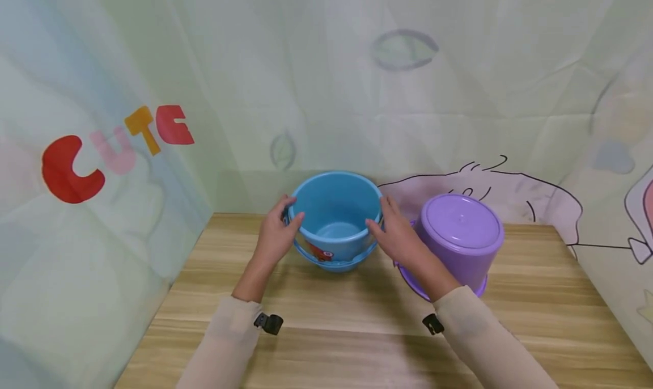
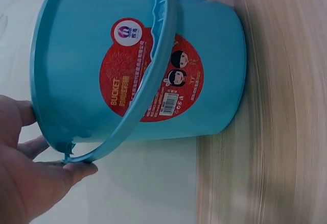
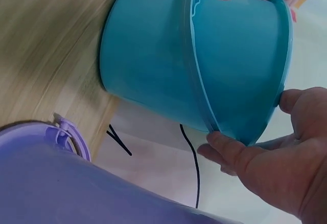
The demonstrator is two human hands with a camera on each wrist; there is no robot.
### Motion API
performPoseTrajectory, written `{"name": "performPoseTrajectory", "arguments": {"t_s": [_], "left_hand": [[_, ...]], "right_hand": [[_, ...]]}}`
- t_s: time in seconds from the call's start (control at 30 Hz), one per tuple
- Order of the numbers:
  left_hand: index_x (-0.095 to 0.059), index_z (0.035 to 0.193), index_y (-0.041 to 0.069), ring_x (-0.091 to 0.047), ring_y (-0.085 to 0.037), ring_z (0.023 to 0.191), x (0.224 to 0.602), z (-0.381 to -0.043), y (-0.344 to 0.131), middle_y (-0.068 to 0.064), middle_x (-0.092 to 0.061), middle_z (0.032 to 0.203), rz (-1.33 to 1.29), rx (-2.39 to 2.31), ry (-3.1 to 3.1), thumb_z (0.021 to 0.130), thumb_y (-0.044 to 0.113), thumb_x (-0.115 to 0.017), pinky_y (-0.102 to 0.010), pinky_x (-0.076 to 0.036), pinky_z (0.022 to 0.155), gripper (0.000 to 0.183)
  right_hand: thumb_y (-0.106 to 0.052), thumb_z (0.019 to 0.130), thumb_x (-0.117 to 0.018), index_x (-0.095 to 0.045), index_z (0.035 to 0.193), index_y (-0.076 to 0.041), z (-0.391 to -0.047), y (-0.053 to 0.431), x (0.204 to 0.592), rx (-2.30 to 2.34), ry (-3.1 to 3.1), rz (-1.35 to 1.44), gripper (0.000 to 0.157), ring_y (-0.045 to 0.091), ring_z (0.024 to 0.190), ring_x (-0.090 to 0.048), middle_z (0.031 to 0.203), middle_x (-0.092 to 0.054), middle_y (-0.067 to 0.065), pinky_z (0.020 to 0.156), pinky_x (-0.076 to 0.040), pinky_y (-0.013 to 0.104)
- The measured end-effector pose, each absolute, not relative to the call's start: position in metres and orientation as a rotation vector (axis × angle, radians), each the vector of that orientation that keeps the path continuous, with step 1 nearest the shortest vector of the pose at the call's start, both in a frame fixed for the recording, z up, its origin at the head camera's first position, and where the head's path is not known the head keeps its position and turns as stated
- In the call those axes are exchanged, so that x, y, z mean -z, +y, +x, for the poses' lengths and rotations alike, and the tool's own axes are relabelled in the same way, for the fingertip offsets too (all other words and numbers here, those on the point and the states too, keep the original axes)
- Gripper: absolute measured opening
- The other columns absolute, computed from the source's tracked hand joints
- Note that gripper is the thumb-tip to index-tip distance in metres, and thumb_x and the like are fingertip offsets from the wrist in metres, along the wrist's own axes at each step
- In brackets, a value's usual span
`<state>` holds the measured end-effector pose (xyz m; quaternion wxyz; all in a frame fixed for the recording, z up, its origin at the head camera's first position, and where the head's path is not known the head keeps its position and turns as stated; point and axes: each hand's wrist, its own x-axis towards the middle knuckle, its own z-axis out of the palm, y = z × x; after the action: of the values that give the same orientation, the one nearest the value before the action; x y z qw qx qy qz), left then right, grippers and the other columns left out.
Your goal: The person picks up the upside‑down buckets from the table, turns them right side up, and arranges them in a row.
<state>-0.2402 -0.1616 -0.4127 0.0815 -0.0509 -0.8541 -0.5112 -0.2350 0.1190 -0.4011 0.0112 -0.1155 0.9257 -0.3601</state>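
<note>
A blue plastic bucket (image 1: 336, 199) stands upright on the wooden table near its back edge, its mouth facing up. My left hand (image 1: 275, 230) grips the rim on the left side, the thumb at the lip and the other fingers outside, by the handle's end. On the opposite side my right hand (image 1: 400, 233) holds the rim in the same way. The bucket's blue handle (image 2: 134, 113) hangs down across the front, over a round red label (image 2: 122, 81). Inside the bucket only the bare bottom and wall show.
An upside-down purple bucket (image 1: 461, 224) sits right of the blue one, close beside my right forearm. The wooden tabletop (image 1: 336, 332) extends toward me. A printed curtain (image 1: 331, 94) rises behind the table and along both sides.
</note>
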Motion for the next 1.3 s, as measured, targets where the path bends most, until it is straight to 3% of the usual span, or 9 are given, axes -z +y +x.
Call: {"name": "performPoseTrajectory", "arguments": {"t_s": [0.27, 0.6, 0.97, 1.13, 1.3], "left_hand": [[-0.057, 0.142, 0.002, -0.026, -0.040, 0.156, 0.412, -0.237, -0.159, -0.021, -0.030, 0.167, -0.112, 1.442, -2.528, 0.106, 0.023, -0.058, -0.057, -0.035, 0.120, 0.041], [-0.056, 0.142, 0.000, -0.032, -0.038, 0.154, 0.396, -0.227, -0.156, -0.020, -0.036, 0.165, -0.177, 1.408, -2.435, 0.105, 0.023, -0.059, -0.058, -0.042, 0.114, 0.043], [-0.056, 0.143, 0.003, -0.042, -0.033, 0.149, 0.374, -0.210, -0.146, -0.016, -0.045, 0.160, -0.328, 1.364, -2.366, 0.102, 0.019, -0.065, -0.055, -0.047, 0.111, 0.045], [-0.056, 0.143, 0.000, -0.047, -0.033, 0.146, 0.371, -0.203, -0.140, -0.017, -0.049, 0.156, -0.453, 1.293, -2.354, 0.100, 0.017, -0.068, -0.055, -0.048, 0.110, 0.047], [-0.055, 0.143, 0.000, -0.049, -0.033, 0.144, 0.368, -0.199, -0.136, -0.014, -0.052, 0.155, -0.529, 1.248, -2.347, 0.100, 0.017, -0.069, -0.053, -0.049, 0.110, 0.049]], "right_hand": [[-0.036, 0.108, -0.052, -0.017, 0.165, -0.006, -0.230, 0.121, 0.403, 1.192, 2.936, -0.419, 0.073, 0.050, 0.154, -0.021, 0.170, -0.008, 0.028, 0.120, -0.027, 0.068], [-0.041, 0.108, -0.052, -0.024, 0.164, -0.014, -0.211, 0.143, 0.386, 1.245, 2.964, -0.524, 0.069, 0.040, 0.158, -0.017, 0.173, -0.013, 0.015, 0.124, -0.022, 0.064], [-0.031, 0.107, -0.056, -0.025, 0.165, -0.019, -0.190, 0.179, 0.370, 1.291, 3.043, -0.601, 0.066, 0.048, 0.145, -0.042, 0.173, -0.019, 0.007, 0.116, -0.038, 0.063], [-0.020, 0.106, -0.059, -0.031, 0.162, -0.015, -0.181, 0.199, 0.370, 1.384, 3.071, -0.697, 0.063, 0.046, 0.142, -0.047, 0.171, -0.026, 0.007, 0.115, -0.042, 0.050], [-0.008, 0.102, -0.063, -0.037, 0.159, -0.009, -0.175, 0.218, 0.372, 1.464, 3.090, -0.783, 0.062, 0.036, 0.148, -0.041, 0.168, -0.032, 0.009, 0.117, -0.034, 0.015]]}}
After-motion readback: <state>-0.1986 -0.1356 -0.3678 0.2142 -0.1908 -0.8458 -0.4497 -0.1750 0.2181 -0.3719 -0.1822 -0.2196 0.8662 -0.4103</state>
